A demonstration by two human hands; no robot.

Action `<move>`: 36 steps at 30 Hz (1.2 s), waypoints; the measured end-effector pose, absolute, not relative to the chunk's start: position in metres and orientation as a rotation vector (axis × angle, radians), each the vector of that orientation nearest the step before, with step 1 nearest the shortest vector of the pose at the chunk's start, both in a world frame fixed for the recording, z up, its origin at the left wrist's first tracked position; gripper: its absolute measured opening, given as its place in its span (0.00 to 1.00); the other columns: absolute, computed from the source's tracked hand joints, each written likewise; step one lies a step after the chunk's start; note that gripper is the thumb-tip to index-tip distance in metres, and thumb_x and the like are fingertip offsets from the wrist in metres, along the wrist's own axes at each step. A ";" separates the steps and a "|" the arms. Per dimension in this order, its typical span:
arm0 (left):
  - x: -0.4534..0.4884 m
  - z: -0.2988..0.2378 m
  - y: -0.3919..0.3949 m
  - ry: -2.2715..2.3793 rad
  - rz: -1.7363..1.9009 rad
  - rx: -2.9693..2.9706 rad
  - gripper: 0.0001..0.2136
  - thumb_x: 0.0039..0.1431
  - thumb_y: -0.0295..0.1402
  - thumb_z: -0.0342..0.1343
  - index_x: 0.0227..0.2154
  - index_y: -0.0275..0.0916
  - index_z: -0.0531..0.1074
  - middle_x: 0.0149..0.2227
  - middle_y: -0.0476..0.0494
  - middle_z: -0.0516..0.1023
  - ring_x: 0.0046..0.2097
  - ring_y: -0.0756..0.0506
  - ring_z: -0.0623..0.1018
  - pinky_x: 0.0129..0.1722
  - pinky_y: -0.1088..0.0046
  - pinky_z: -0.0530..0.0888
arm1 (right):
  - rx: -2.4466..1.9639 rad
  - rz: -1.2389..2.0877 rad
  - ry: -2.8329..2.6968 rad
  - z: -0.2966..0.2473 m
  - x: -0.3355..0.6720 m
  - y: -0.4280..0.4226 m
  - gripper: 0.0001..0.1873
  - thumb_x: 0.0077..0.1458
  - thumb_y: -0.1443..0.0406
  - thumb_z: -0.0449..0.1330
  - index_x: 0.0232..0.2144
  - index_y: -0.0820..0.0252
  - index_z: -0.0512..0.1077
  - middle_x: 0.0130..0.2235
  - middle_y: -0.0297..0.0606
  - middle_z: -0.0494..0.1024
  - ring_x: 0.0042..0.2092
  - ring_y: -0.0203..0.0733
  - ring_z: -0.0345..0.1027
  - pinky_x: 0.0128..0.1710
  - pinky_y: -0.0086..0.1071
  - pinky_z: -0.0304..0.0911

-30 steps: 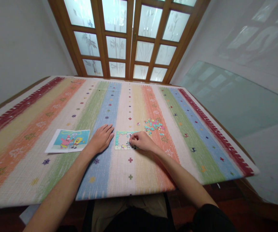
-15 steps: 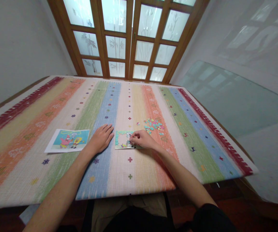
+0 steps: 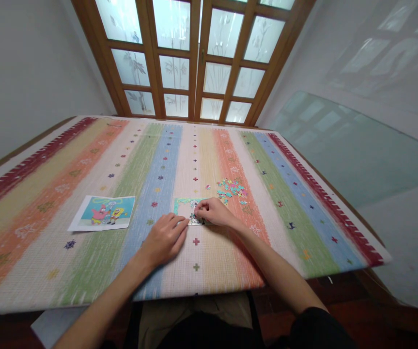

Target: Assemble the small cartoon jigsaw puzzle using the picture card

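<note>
Rainbow-striped tablecloth point(image 3: 267, 194), teal-edged puzzle point(image 3: 181, 202), turquoise cartoon picture point(image 3: 103, 212), multicoloured loose pieces point(image 3: 232, 187)

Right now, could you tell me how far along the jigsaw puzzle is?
The border of the puzzle looks joined along the top and left, with a patch at the bottom edge. The middle is bare. The right hand presses at the lower edge, the left hand rests at the bottom-left corner. A heap of loose pieces remains to be placed. The reference picture lies to the left.

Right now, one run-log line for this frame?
left hand: flat, fingertips at puzzle near edge | right hand: pinching at puzzle, piece unclear | loose pieces: right | picture: left
</note>
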State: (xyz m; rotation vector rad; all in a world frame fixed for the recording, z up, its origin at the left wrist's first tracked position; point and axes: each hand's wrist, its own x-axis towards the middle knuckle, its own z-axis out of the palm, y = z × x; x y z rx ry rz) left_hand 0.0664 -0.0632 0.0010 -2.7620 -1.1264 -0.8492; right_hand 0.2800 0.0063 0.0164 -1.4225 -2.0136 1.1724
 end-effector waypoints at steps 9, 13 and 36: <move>0.094 -0.011 -0.091 -1.110 -0.695 -2.857 0.14 0.71 0.30 0.46 0.53 0.34 0.71 0.54 0.33 0.77 0.47 0.37 0.76 0.48 0.54 0.75 | -1.413 1.176 -2.023 0.016 0.280 0.006 0.07 0.50 0.68 0.61 0.26 0.65 0.78 0.20 0.29 0.69 0.24 0.31 0.56 0.26 0.26 0.49; 0.095 -0.012 -0.089 -1.139 -0.686 -2.857 0.14 0.71 0.30 0.45 0.53 0.33 0.71 0.54 0.33 0.78 0.49 0.37 0.76 0.50 0.54 0.74 | -1.409 1.216 -2.000 0.016 0.280 0.005 0.07 0.50 0.67 0.60 0.26 0.65 0.78 0.20 0.29 0.69 0.24 0.31 0.56 0.26 0.26 0.49; 0.095 -0.015 -0.090 -1.174 -0.755 -2.857 0.16 0.72 0.30 0.44 0.57 0.34 0.69 0.53 0.32 0.77 0.50 0.38 0.77 0.50 0.54 0.74 | -1.337 1.361 -1.968 0.017 0.281 0.003 0.05 0.51 0.67 0.60 0.26 0.64 0.75 0.19 0.26 0.66 0.23 0.31 0.55 0.25 0.26 0.49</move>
